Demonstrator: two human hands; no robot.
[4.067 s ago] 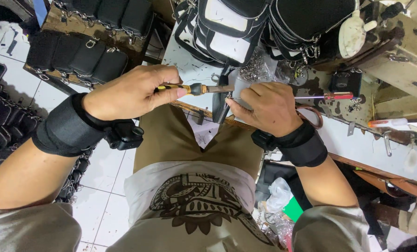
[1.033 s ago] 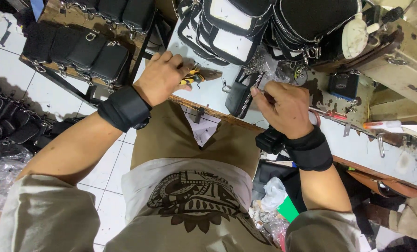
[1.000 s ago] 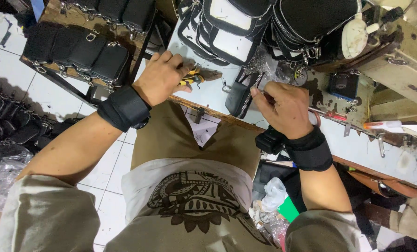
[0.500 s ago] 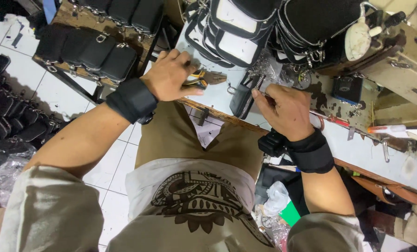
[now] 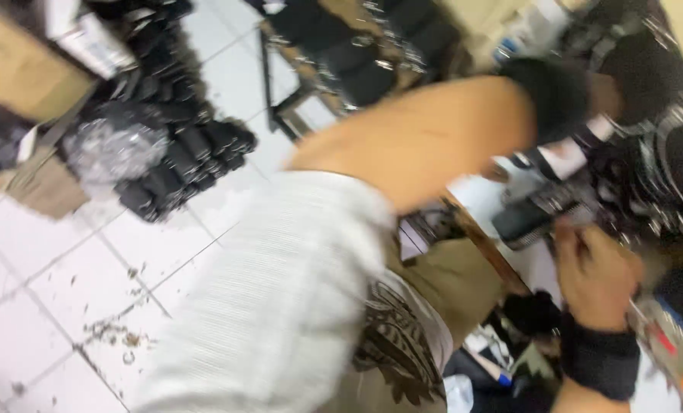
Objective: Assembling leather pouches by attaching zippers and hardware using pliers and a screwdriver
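The white tiled floor (image 5: 89, 275), littered with small scraps, is seen to fill the lower left of the blurred head view, and a heap of black pouches (image 5: 184, 164) is seen lying on it beside a crumpled clear plastic bag (image 5: 112, 149). A low rack (image 5: 341, 53) loaded with more black pouches is set further back. The work surface (image 5: 502, 206) is reached only along the right edge, where a stack of black bags (image 5: 655, 130) with metal fittings is piled. The left arm is stretched across the middle of the view towards the upper right, and the left hand (image 5: 605, 95), past its black wrist wrap, is pushed in among those bags — whether it is grasping anything or lying slack cannot be told through the blur. The right hand (image 5: 598, 271), also wrapped at the wrist, is held lower and nearer the body, its fingers curled at a small dark bag piece (image 5: 529, 218) on the surface edge; a firm hold seems likely but is not clearly shown. That piece is placed just up and to the left of the right hand, its long axis running roughly left to right — the right hand is much the nearer of the two.
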